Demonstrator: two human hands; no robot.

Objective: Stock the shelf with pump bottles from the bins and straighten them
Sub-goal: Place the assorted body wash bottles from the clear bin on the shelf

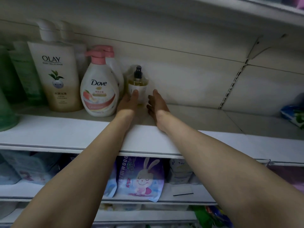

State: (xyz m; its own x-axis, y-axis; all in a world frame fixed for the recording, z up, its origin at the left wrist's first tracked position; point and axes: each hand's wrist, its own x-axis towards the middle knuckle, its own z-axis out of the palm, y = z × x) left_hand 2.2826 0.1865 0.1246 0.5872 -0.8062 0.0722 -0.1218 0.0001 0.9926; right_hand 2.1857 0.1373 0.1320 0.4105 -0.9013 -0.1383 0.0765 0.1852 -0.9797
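Head view puts me right at the shelf [148, 139], both arms stretched in toward a small amber pump bottle [137, 86] with a black pump head and a pale label. I take that bottle as my landmark. It stands upright, deep on the shelf near the back panel.

My left hand [130, 102] lies against the bottle's left front, with one fingertip pressed on the pale label; the fingers look fairly straight, so I read this grip as released, touching and nudging, not clutching. My right hand [156, 104] sits just right of the bottle, fingers loosely bent and holding nothing. I cannot tell whether it touches the glass.

I judge the step to be straightening: the bottle is already placed, and I am squaring it up. The next move calls for a light push or turn to face the label forward and line it up with its neighbours, without tipping so narrow a bottle.

Just left of the amber bottle stands a white bottle with a pink pump [99, 89], marked "Dove". Further left, a tall cream bottle [56, 76] reads "OLAY". The smaller print on both, and on the amber bottle's label, is too fine to read. Below the bottle's shelf, a purple pack [141, 176] shows a cartoon rabbit.
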